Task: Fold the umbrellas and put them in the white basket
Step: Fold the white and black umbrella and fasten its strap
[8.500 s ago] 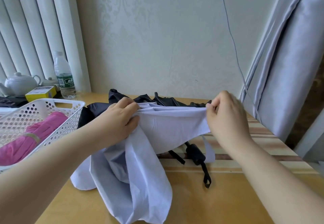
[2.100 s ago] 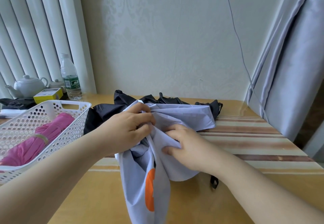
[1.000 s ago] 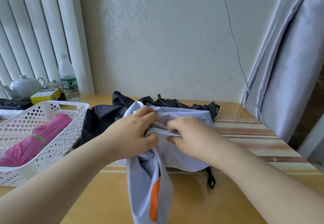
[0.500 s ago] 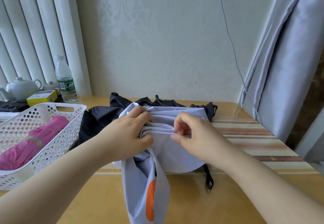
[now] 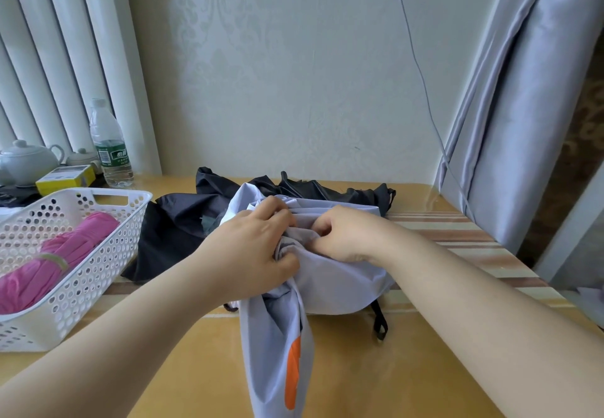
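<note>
Right now both hands are bunched together on the pale lilac umbrella (image 5: 340, 273) in the middle of the desk (image 5: 376, 368). The left hand (image 5: 251, 251) has its fingers curled tight around a bunch of the cloth. The right hand (image 5: 343, 237) pinches a fold of the same cloth just beside it, so the two hands almost touch. A long flap of the lilac cloth with an orange patch (image 5: 293, 372) hangs down toward the person. A black strap (image 5: 379, 321) sticks out from under the cloth on the right. Behind it lies a black umbrella (image 5: 183, 221), loose and crumpled. On the left stands the white basket (image 5: 98, 254), and a folded pink umbrella (image 5: 55, 260) lies inside it. Behind the basket are a water bottle (image 5: 109, 146), a white teapot (image 5: 26, 161) and a yellow box (image 5: 65, 179).
</note>
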The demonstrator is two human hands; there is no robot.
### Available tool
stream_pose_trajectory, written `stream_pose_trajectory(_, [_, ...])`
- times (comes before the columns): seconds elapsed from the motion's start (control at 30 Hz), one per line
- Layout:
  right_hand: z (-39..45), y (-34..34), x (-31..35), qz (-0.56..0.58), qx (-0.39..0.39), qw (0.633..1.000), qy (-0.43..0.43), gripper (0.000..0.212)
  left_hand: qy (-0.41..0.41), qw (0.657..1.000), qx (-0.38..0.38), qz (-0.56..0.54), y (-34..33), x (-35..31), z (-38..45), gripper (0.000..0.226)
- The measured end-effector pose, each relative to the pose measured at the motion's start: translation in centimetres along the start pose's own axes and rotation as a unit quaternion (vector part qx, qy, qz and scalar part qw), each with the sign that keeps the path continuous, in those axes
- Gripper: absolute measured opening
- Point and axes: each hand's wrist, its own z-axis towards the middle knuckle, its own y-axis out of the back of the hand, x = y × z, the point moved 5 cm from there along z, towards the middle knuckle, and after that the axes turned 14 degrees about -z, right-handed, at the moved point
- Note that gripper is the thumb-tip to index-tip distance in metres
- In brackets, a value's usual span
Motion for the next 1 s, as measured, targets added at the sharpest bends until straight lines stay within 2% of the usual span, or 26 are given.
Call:
stream_pose_trajectory(0.2, [-0.5, 1.3, -0.8, 0.039, -0.062, 0.997, -0.013, 0.035, 0.026, 1.0, -0.005, 0.002, 0.4, 0.5, -0.1, 0.072])
stream_pose_trajectory(0.27, [-0.5, 1.4, -0.8, 0.01, -0.087, 0.996, -0.018, 0.029, 0.022, 1.0, -0.004, 0.005, 0.4, 0.3, -0.2, 0.073])
stream_pose_trajectory(0.43, [-1.1, 2.5, -1.2, 0.047, -0.127, 0.99, -0.035, 0.009, 0.022, 1.0, 0.001, 0.01, 0.3, 0.3, -0.2, 0.076])
stream_pose_trajectory(0.53, [-1.4, 1.9, -1.0, 0.028, -0.087, 0.996, -0.021, 0.012, 0.019, 1.0, 0.0, -0.001, 0.4, 0.3, -0.1, 0.075])
stream_pose_trajectory(0.67, [-1.4, 1.1, -1.4, -0.014, -0.012, 0.999, -0.04, 0.032, 0.018, 1.0, 0.005, -0.003, 0.4, 0.4, 0.1, 0.074])
stream_pose_trajectory(0.77, [-1.5, 0.7, -1.9, 0.065, 0.017, 0.997, -0.03, 0.013, 0.022, 1.0, 0.002, -0.019, 0.6, 0.7, 0.0, 0.074])
stream_pose_trajectory(0.83, [-1.5, 0.7, -1.9, 0.055, -0.013, 0.998, 0.002, 0.01, 0.024, 0.999, -0.001, -0.032, 0.8, 0.9, 0.0, 0.074])
stream_pose_trajectory(0.9, [-1.4, 0.4, -1.7, 0.013, -0.083, 0.996, 0.022, 0.004, 0.028, 0.999, -0.001, -0.04, 1.0, 0.9, 0.0, 0.074])
stream_pose_trajectory(1.0, [-1.4, -0.5, -1.4, 0.003, -0.16, 0.985, 0.067, 0.013, 0.035, 0.998, -0.001, -0.049, 1.1, 1.1, 0.0, 0.075])
